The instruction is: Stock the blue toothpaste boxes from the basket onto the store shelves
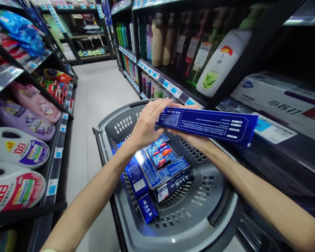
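A long dark blue toothpaste box point(207, 126) with white print is held level above the shopping basket. My left hand point(148, 122) grips its left end, fingers over the top edge and thumb below. Underneath and behind the box, my right hand point(193, 138) supports it; its fingers are partly hidden. Inside the grey basket point(199, 220) lie several blue boxes: a dark one with white lettering point(173, 185), a small one point(147, 208) at the near left, and a cluster of small blue and red packs point(160, 152).
Shelves flank the aisle. On the left stand detergent bottles point(18, 187) and bagged goods point(21, 31). Pump bottles point(160, 40) and a white bottle point(223, 63) fill the right shelf, near a large box point(278, 101). Pale floor point(94, 84) runs to shelves at the back.
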The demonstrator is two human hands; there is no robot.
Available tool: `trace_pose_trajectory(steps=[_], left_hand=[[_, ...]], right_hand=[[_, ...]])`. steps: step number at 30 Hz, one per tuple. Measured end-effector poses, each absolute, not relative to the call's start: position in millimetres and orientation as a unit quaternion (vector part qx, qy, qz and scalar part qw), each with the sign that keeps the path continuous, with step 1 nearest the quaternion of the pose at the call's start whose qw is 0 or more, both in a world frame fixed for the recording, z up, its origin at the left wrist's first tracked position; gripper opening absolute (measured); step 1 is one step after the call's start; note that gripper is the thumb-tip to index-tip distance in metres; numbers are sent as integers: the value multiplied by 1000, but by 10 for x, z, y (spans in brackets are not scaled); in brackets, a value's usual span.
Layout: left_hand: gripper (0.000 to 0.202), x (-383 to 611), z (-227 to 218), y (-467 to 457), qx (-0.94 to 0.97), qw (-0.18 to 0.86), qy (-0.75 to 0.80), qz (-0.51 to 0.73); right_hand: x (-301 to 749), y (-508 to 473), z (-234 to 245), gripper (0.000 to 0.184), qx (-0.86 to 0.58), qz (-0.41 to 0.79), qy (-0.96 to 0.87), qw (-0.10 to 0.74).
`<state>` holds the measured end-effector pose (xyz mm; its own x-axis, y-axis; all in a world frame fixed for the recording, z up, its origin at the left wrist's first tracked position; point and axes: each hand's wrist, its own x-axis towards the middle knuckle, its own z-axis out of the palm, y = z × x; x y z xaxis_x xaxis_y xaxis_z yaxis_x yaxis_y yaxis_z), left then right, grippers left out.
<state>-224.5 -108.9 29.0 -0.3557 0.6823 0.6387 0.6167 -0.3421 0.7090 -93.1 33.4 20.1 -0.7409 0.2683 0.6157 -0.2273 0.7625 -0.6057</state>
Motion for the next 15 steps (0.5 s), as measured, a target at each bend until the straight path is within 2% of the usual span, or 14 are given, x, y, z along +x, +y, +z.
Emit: trace_pose_trajectory(steps=[4,7,12,15], left_hand=[[63,-2246,295,-1094,591,6,571,570],[63,-2205,326,-1112,605,38,543,581],[72,-2081,360,-1154,554,160,489,655],[80,-2093,318,-1137,483,171,487,708]], right_hand=[[-988,366,78,60,-23,329,-861,387],[-1041,406,-42,63,-36,315,-869,380],[-1026,434,-101,64,-80,172,-901,390],[-997,414,-61,65,-82,108,-899,416]])
